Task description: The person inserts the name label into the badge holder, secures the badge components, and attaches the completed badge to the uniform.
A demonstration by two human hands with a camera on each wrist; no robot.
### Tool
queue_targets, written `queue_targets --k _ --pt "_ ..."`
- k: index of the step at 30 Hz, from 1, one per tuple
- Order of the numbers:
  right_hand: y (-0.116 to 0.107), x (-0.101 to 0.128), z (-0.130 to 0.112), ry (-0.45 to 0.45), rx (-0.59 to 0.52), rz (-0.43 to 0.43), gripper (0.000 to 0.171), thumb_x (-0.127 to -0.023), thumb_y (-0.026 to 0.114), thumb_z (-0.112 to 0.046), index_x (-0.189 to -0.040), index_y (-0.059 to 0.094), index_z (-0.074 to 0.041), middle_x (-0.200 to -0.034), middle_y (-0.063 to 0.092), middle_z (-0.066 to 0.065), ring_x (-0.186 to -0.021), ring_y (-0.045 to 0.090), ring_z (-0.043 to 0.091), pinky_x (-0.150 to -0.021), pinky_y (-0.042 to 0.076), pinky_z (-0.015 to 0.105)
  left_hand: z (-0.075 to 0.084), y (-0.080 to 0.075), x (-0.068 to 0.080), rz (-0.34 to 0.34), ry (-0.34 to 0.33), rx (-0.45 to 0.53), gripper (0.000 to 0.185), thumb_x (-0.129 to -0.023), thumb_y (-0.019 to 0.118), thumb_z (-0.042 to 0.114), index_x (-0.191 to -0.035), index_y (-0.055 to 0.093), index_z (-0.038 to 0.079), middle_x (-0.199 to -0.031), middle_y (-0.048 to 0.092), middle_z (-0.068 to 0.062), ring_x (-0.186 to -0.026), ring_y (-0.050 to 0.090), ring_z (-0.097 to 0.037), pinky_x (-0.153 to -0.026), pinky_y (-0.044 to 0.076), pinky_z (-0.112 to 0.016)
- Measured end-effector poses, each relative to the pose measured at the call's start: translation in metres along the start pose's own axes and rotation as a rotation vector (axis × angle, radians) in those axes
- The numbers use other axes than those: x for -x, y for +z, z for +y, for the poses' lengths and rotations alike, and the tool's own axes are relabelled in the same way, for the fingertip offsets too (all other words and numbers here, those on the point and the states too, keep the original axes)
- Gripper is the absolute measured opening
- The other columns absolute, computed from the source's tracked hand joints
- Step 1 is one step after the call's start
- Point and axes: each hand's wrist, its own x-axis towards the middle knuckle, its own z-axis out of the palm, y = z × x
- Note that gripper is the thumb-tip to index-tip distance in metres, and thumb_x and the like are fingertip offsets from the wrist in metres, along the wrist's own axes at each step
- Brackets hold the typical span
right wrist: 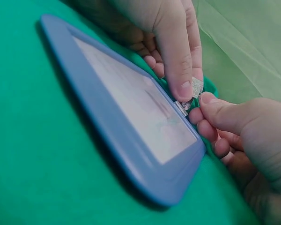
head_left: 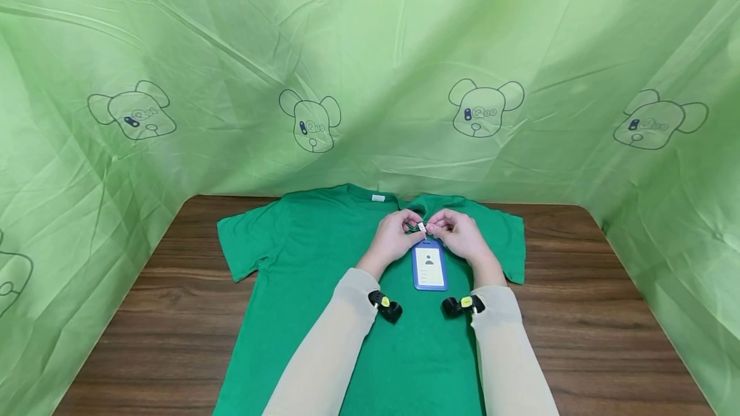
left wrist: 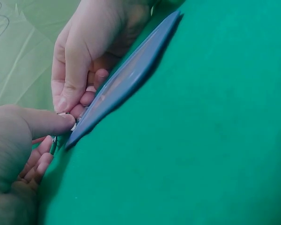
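Left hand and right hand pinch clip above badge holder.

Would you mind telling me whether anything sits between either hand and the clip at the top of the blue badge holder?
Nothing visible does: the left hand and right hand both already pinch the clip directly.
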Motion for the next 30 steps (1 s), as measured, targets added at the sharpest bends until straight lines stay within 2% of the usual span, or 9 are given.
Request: queue_targets --k 10,20,30 --pt "0.0016 -0.0021 0.0013 -0.045 0.036 0.017 0.005 -0.104 0.078 -0.014 -0.104 0.075 -0.01 -0.091 0.075 0.004 -0.079 0.066 0.019 -0.068 0.051 0.027 -0.0015 -0.0005 0.0004 0.009 0.051 -0.044 0.016 -0.099 0.085 0.019 -0.113 0.078 0.016 -0.105 0.072 0.001 -0.09 0.061 -0.013 -0.082 0.052 -0.028" --pt "0.0023 -0.0025 -0.0005 -0.057 0.061 0.02 0.004 -0.104 0.077 -0.014 -0.103 0.075 -0.01 -0.089 0.075 0.003 -0.079 0.067 0.018 -0.069 0.051 0.029 -0.0004 -0.0011 0.0012 0.007 0.044 -0.042 0.012 -0.099 0.084 0.017 -0.11 0.079 0.014 -0.1 0.074 0.0 -0.087 0.066 -0.01 -0.078 0.056 -0.025" --pt "0.0033 -0.003 -0.0003 -0.052 0.063 0.016 0.006 -0.104 0.078 -0.014 -0.102 0.075 -0.01 -0.091 0.076 0.003 -0.08 0.068 0.018 -0.071 0.053 0.029 -0.0008 -0.0003 0.0012 -0.004 0.023 -0.044 0.01 -0.1 0.083 0.019 -0.107 0.078 0.014 -0.096 0.073 0.002 -0.084 0.065 -0.009 -0.076 0.055 -0.025"
